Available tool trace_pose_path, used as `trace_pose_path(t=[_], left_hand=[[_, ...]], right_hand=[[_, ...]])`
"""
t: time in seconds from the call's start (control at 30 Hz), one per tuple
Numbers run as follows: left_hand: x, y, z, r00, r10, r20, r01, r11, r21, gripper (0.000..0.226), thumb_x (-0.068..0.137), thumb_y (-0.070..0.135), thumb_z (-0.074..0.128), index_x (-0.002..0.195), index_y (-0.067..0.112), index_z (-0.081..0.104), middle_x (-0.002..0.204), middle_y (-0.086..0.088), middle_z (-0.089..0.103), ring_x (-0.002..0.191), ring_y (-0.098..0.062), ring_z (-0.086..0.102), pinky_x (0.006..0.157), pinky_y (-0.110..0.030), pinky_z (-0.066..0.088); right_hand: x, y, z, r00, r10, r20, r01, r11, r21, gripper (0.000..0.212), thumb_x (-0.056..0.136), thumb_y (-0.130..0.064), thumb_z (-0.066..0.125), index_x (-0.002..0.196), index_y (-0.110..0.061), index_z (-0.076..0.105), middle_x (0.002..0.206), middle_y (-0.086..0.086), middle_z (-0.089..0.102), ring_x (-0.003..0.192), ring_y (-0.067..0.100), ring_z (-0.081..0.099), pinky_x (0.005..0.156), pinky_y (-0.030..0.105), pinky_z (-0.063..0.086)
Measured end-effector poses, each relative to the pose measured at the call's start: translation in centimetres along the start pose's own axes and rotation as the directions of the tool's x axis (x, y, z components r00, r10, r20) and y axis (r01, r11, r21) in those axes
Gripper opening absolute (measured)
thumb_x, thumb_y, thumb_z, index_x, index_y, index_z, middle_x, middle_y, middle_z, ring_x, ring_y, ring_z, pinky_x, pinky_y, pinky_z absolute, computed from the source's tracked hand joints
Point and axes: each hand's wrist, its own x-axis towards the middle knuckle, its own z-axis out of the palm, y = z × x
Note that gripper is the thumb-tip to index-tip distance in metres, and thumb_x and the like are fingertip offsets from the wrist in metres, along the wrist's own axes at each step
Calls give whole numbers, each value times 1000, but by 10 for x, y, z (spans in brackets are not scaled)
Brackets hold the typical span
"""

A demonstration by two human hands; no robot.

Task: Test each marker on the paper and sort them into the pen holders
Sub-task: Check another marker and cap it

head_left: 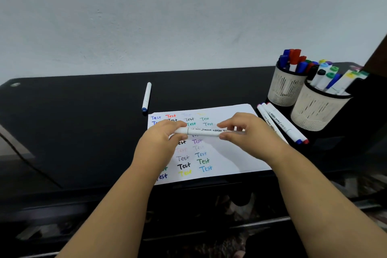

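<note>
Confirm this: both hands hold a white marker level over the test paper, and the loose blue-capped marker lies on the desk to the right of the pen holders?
Not quite. In the head view the loose blue-capped marker lies left of the pen holders, beyond the test paper. Both the left hand and right hand do hold the white marker.

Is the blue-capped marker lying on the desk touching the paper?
No, the blue-capped marker lies on the black desk just beyond the paper, apart from its corner.

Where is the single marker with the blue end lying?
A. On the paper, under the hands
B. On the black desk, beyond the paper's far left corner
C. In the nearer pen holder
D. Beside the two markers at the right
B: the marker with the blue end lies alone on the black desk, just beyond the far left corner of the paper.
</note>
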Motion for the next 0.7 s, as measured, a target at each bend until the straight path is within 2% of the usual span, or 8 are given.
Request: trace_pose_path(t=[0.07, 0.1, 0.2, 0.33, 0.5, 0.6, 0.7], left_hand=[[3, 2, 6, 1000, 19, -10, -19, 1000, -3, 30, 92, 27, 57, 121, 32, 60, 117, 19, 54, 106, 2, 43, 81, -10, 33], [4, 3, 8, 1000, 21, -14, -21, 1000, -8, 34, 92, 28, 57, 126, 32, 57, 127, 18, 52, 116, 1, 41, 87, -9, 30], [10, 7, 21, 998, 31, 52, -34, 998, 60, 49, 95, 34, 51, 142, 28, 38, 147, 15, 34, 137, -3, 23, 109, -19, 20], [17, 6, 37, 968, -99, 232, 19, 946, 323, 61, 97, 46, 38, 149, 25, 16, 157, 11, 8, 144, -10, 7, 114, -29, 10], [15, 3, 46, 957, -131, 258, 1, 893, 449, 65, 97, 51, 28, 151, 19, 11, 158, 3, 1, 145, -16, 1, 115, -31, 2], [15, 0, 48, 962, -116, 247, -10, 889, 457, 65, 97, 52, 27, 151, 19, 12, 158, 3, 2, 145, -16, 2, 116, -31, 2], [13, 0, 48, 965, -115, 236, -6, 890, 456, 64, 97, 52, 27, 151, 20, 13, 158, 4, 3, 145, -15, 3, 116, -31, 2]], right_hand=[[-1, 2, -2, 994, -89, 59, 98, 977, -190, 27, 90, -28, 63, 116, -24, 66, 87, -16, 47, 93, 5, 38, 79, 15, 30], [-2, 2, -3, 991, -102, 85, 119, 965, -235, 27, 92, -28, 59, 118, -24, 64, 89, -15, 45, 97, 5, 36, 83, 18, 30], [-6, 7, -9, 994, -59, 91, 85, 947, -309, 22, 97, -27, 50, 117, -22, 58, 98, -13, 43, 103, 8, 40, 84, 23, 33], [-8, 18, -17, 988, 132, -82, -152, 935, -322, 23, 98, -27, 45, 119, -17, 50, 109, -8, 43, 95, 11, 44, 74, 25, 32], [-7, 36, -17, 916, 264, -301, -352, 891, -288, 31, 96, -19, 46, 127, -11, 47, 127, 8, 47, 110, 27, 50, 92, 39, 40], [-6, 46, -12, 907, 276, -318, -389, 839, -381, 39, 97, -18, 43, 136, -18, 42, 125, 11, 47, 110, 31, 50, 89, 40, 38], [-4, 54, -10, 904, 319, -284, -421, 781, -462, 41, 99, -21, 39, 140, -24, 41, 126, 9, 46, 113, 30, 49, 92, 41, 35]])
